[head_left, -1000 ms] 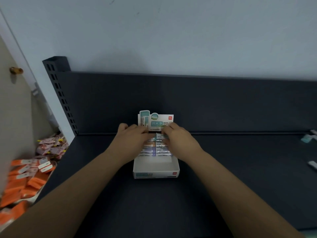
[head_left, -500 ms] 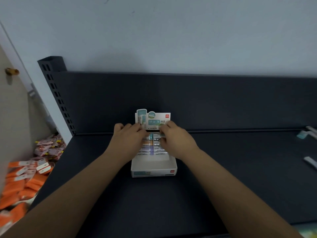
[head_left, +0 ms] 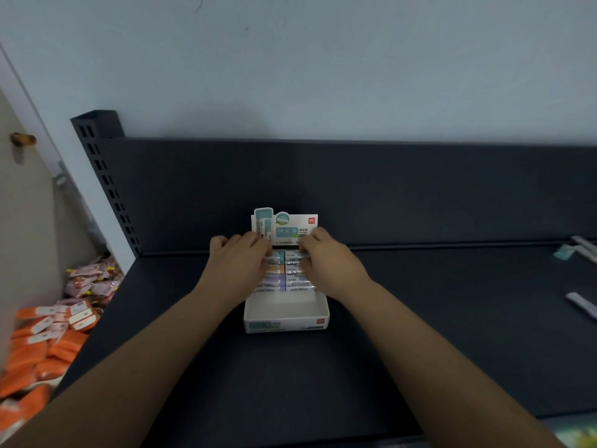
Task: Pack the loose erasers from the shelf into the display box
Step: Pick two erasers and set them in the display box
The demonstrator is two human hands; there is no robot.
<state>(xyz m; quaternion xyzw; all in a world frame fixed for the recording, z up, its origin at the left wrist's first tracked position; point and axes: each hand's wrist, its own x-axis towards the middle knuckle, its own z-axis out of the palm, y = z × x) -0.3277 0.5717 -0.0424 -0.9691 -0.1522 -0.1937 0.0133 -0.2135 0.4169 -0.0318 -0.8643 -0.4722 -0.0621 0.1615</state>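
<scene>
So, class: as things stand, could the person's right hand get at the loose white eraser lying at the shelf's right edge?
Probably yes: bare dark shelf lies between the right hand and the loose white eraser.

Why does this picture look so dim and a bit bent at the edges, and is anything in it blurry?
Head view: the light is low and bluish, so the dark shelf shows little detail. The wide lens bows the shelf's back edge and stretches the forearms. The orange packets at the left edge are smeared; print on the display box is too soft to read. No strong glare.

Dark shelf (head_left: 420,334): display box (head_left: 286,324), seemingly erasers (head_left: 581,303)
</scene>
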